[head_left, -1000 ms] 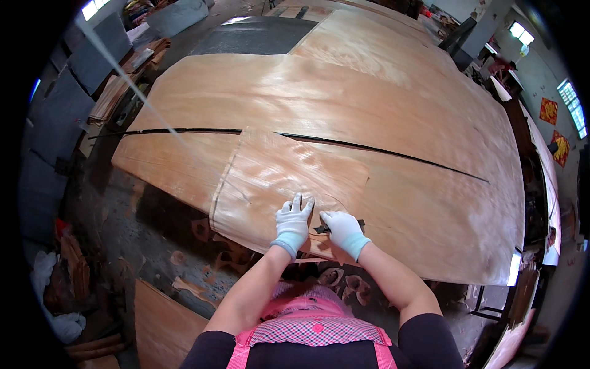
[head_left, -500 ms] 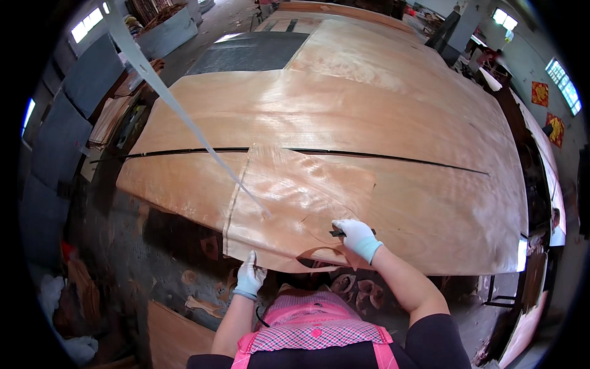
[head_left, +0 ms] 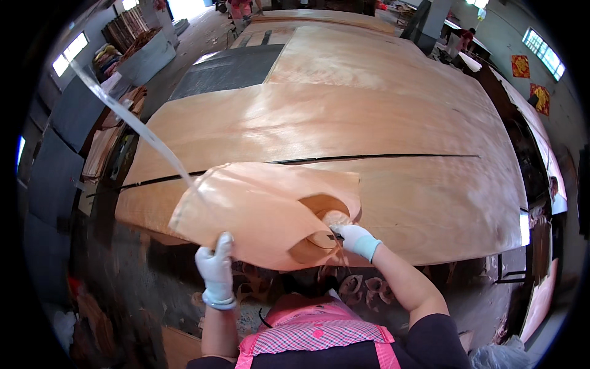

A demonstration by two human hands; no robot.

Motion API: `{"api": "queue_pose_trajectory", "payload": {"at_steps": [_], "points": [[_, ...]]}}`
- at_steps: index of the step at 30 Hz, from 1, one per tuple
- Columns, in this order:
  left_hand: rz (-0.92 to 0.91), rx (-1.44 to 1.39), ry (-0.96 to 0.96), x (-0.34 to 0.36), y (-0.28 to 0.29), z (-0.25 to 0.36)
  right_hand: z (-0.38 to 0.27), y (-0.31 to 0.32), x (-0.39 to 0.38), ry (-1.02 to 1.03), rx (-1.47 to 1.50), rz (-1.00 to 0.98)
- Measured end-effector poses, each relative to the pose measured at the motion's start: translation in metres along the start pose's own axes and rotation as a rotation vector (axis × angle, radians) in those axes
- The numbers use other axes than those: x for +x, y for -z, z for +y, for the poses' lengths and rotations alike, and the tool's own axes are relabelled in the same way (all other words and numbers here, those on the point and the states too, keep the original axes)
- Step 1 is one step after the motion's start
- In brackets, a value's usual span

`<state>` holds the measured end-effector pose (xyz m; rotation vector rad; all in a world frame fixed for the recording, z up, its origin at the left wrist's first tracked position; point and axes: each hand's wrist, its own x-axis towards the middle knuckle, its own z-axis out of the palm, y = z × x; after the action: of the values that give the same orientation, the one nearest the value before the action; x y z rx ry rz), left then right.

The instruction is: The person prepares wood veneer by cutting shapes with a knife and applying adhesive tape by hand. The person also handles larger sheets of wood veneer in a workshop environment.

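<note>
My left hand (head_left: pixel 215 270) is closed on the near left edge of the thin wooden sheet (head_left: pixel 246 209), thumb upright against it, the fingers partly hidden. My right hand (head_left: pixel 356 240) is wrapped round a small black tool (head_left: pixel 335 237), at the right side of a curved opening (head_left: pixel 324 203) in the sheet; I cannot tell whether the tool touches the wood.

The sheet lies between my hands and beyond them, bowed up, on the near side of the worktop (head_left: pixel 430 209). Its front edge bulges toward me past the worktop's rim, and its far edge covers part of a long black strip (head_left: pixel 381 157). To the right of my right hand the wood runs on flat and wide; beneath my left hand there is open space down to the floor (head_left: pixel 147 270). A pale band (head_left: pixel 144 132) slants down from the upper left to the sheet.

The worktop's wood is smooth and glossy, with a dark panel (head_left: pixel 230 71) at its far left. Scraps (head_left: pixel 350 286) litter the floor by my apron (head_left: pixel 316 329). Red-and-gold posters (head_left: pixel 520 66) hang on the right wall, and a person (head_left: pixel 468 40) is near it.
</note>
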<state>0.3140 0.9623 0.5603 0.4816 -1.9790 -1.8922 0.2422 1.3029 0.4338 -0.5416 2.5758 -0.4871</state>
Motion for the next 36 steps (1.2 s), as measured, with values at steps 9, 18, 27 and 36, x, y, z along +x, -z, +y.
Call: {"api": "queue_pose_trajectory", "payload": {"at_steps": [9,18,27,36], "points": [[0.294,-0.181,0.257,0.09,0.139,-0.098,-0.007,-0.002,-0.006,0.017,0.099,0.103],[0.658,-0.378,0.373,0.149,0.197,-0.18,-0.01,-0.006,-0.004,0.099,0.007,0.136],[0.512,-0.191,0.271,0.046,0.13,-0.205,-0.085,0.076,-0.011,0.346,0.391,0.434],[0.397,-0.331,0.318,-0.014,0.087,-0.177,-0.25,0.227,-0.057,0.696,0.851,0.519]]}}
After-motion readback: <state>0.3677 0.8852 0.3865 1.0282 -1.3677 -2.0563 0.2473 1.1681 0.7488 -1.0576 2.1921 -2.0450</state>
